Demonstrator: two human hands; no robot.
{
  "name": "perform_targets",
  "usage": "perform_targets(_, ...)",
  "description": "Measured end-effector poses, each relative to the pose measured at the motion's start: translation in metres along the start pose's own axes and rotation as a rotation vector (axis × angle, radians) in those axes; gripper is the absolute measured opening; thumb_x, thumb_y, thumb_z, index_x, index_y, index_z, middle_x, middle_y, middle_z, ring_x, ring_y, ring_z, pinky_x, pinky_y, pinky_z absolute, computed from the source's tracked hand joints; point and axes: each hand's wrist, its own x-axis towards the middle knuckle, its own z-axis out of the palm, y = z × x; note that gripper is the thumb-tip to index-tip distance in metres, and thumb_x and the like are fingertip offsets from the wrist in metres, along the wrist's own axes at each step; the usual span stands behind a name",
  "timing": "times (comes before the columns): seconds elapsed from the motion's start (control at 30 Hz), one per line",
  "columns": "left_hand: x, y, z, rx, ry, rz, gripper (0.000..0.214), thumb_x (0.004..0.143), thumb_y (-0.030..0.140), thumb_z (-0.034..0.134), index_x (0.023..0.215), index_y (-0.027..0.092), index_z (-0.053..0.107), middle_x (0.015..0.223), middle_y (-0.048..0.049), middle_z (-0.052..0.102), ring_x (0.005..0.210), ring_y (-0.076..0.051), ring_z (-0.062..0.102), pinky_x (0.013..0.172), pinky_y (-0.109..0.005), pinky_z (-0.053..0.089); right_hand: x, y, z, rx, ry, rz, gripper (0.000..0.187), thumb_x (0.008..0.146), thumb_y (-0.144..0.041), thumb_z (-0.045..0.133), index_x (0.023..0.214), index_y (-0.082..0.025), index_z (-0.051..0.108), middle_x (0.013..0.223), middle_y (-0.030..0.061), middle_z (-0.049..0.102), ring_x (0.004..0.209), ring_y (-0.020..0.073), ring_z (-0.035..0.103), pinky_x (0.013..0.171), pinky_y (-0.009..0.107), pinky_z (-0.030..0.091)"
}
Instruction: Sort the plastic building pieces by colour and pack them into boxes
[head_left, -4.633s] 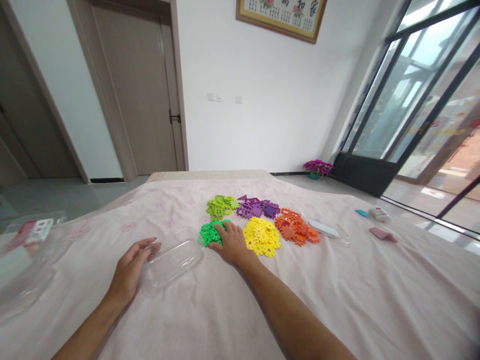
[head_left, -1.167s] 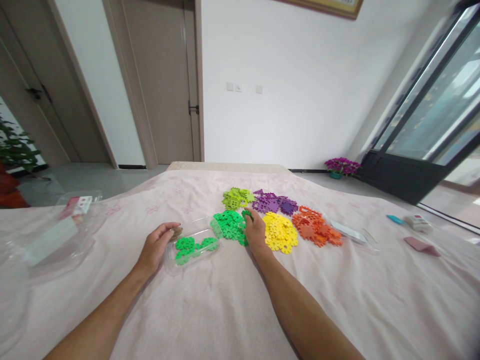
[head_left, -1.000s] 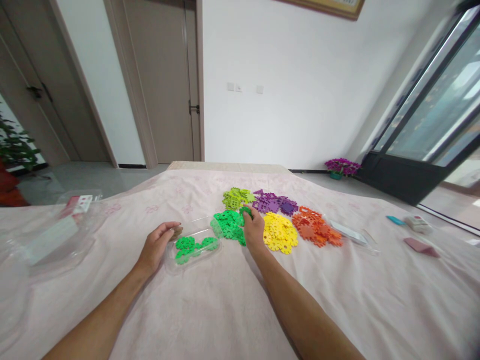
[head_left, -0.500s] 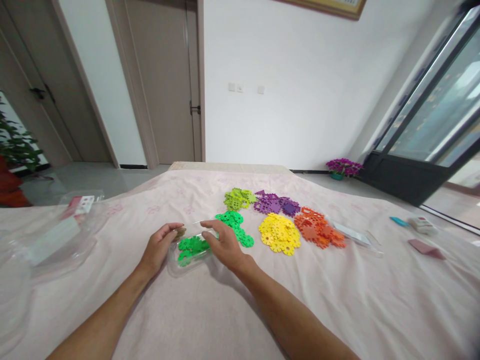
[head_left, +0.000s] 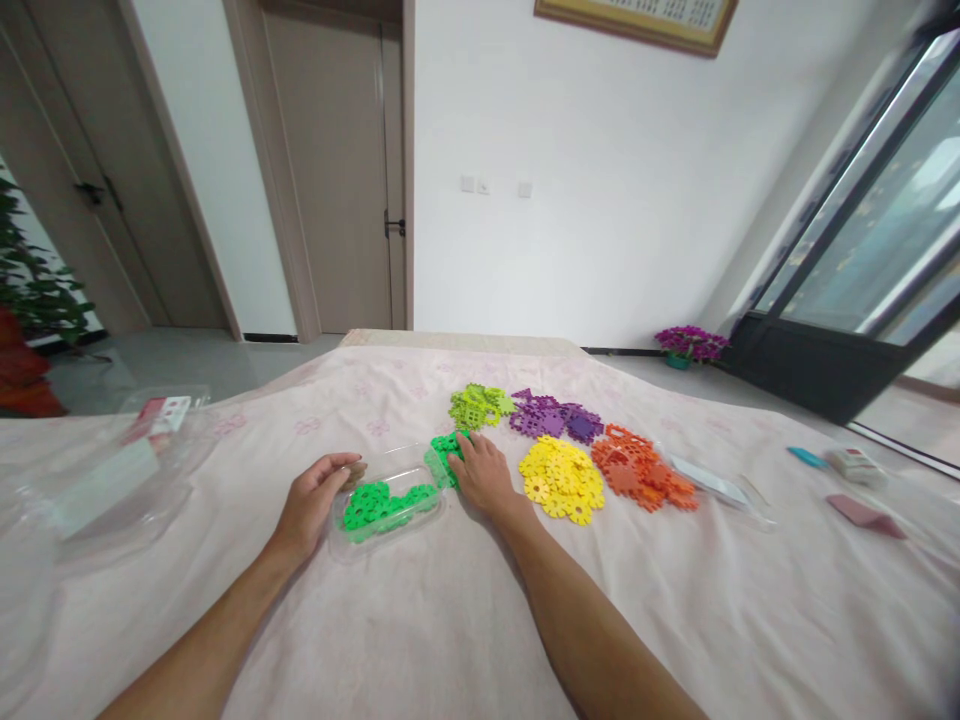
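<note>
A clear plastic container [head_left: 386, 522] sits at the front of the cloth with green flower-shaped plastic pieces [head_left: 375, 505] inside it. My left hand [head_left: 311, 500] pinches the container's left rim between thumb and fingertips. To the right of the container, my right hand [head_left: 484, 472] rests over a pile of green pieces [head_left: 444, 450], its fingers apart and reaching onto them. That hand covers part of the pile, and I see nothing gripped in it.
Beyond and right lie piles of lime-green pieces [head_left: 480, 407], purple pieces [head_left: 551, 415], yellow pieces [head_left: 562, 480] and orange pieces [head_left: 637, 468]. Clear packaging [head_left: 112, 480] lies at left; a clear packet [head_left: 716, 482], a blue item [head_left: 807, 457] and a pink cloth [head_left: 866, 514] at right.
My right hand has moved from above the container rightward onto the green pile. More green pieces show in the container. My left hand stays at the rim.
</note>
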Motion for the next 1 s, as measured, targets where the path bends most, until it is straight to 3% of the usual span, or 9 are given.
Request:
perform_targets(0.13, 0.001, 0.0, 0.001, 0.002, 0.006, 0.001, 0.045, 0.068, 0.048, 0.075, 0.1, 0.017, 0.069, 0.097, -0.0108, 0.077, 0.093, -0.025, 0.071, 0.09, -0.038, 0.052, 0.005, 0.0, -0.004, -0.049, -0.02, 0.009, 0.044, 0.1, -0.047, 0.038, 0.136, -0.026, 0.052, 0.138, 0.0123, 0.054, 0.125, 0.0269, 0.048, 0.101, 0.042, 0.038)
perform_targets(0.33, 0.001, 0.0, 0.0, 0.023, -0.007, 0.01, 0.046, 0.069, 0.049, 0.075, 0.101, 0.016, 0.069, 0.098, -0.0108, 0.077, 0.094, -0.026, 0.072, 0.09, -0.039, 0.053, 0.019, 0.004, -0.021, -0.124, -0.099, 0.039, 0.046, 0.102, -0.045, 0.029, 0.106, -0.022, 0.068, 0.106, 0.0134, 0.066, 0.103, 0.0273, 0.058, 0.087, 0.041, 0.043)
perform_targets(0.53, 0.001, 0.0, 0.0, 0.022, -0.004, 0.007, 0.045, 0.069, 0.049, 0.074, 0.101, 0.017, 0.069, 0.099, -0.0108, 0.076, 0.094, -0.025, 0.072, 0.09, -0.038, 0.053, 0.028, 0.006, -0.014, -0.107, -0.108, 0.037, 0.044, 0.1, -0.05, 0.033, 0.119, -0.026, 0.065, 0.12, 0.0126, 0.063, 0.11, 0.0282, 0.055, 0.087, 0.042, 0.044)
perform_targets(0.77, -0.001, 0.002, 0.001, 0.001, 0.009, 0.01, 0.046, 0.066, 0.049, 0.077, 0.098, 0.016, 0.069, 0.095, -0.0109, 0.077, 0.091, -0.026, 0.072, 0.09, -0.039, 0.052, 0.021, 0.012, -0.017, -0.119, -0.123, -0.008, 0.046, 0.1, -0.049, 0.034, 0.105, -0.022, 0.071, 0.109, 0.0133, 0.067, 0.104, 0.0278, 0.06, 0.085, 0.039, 0.044)
perform_targets(0.87, 0.0, 0.0, 0.0, 0.009, -0.007, 0.011, 0.046, 0.069, 0.049, 0.075, 0.1, 0.016, 0.069, 0.097, -0.0115, 0.077, 0.092, -0.025, 0.072, 0.092, -0.04, 0.052, 0.023, 0.017, -0.018, -0.097, -0.097, 0.059, 0.05, 0.102, -0.041, 0.027, 0.097, -0.018, 0.071, 0.102, 0.0146, 0.07, 0.097, 0.0257, 0.064, 0.082, 0.036, 0.044)
perform_targets(1.0, 0.001, -0.002, -0.001, 0.009, -0.002, 0.014, 0.045, 0.07, 0.048, 0.074, 0.101, 0.016, 0.069, 0.098, -0.0112, 0.076, 0.093, -0.025, 0.071, 0.091, -0.039, 0.052, 0.031, 0.02, -0.013, -0.017, -0.049, 0.048, 0.043, 0.103, -0.033, 0.027, 0.111, -0.019, 0.067, 0.11, 0.0116, 0.07, 0.102, 0.0217, 0.063, 0.086, 0.032, 0.043)
